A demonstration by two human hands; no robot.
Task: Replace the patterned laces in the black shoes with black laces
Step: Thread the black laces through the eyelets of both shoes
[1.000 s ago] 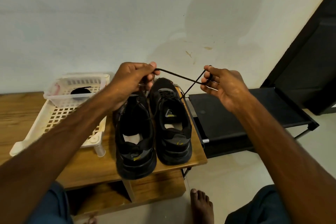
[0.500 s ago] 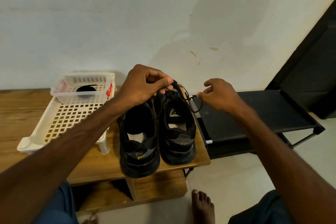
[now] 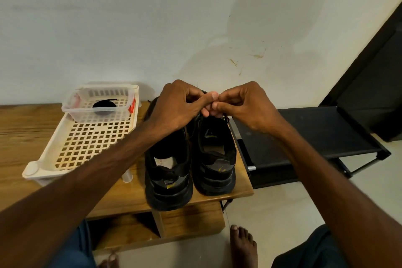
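Two black shoes stand heels toward me on a wooden table (image 3: 26,135): the left shoe (image 3: 168,172) and the right shoe (image 3: 214,159). My left hand (image 3: 180,106) and my right hand (image 3: 245,104) meet fingertip to fingertip over the front of the right shoe, pinching its black lace (image 3: 225,118), of which only a short loop shows below my right fingers. The toes of both shoes are hidden behind my hands. A coiled black lace (image 3: 104,105) lies in a small clear box (image 3: 74,111).
The clear box sits at the back of a cream perforated tray (image 3: 87,146) left of the shoes. A low black rack (image 3: 315,135) stands right of the table. A white wall rises just behind. My bare feet (image 3: 242,243) rest on the floor below.
My hands held the black lace stretched between them above the shoes; they have dropped and come together over the right shoe's front, and the lace is now gathered under my fingers.
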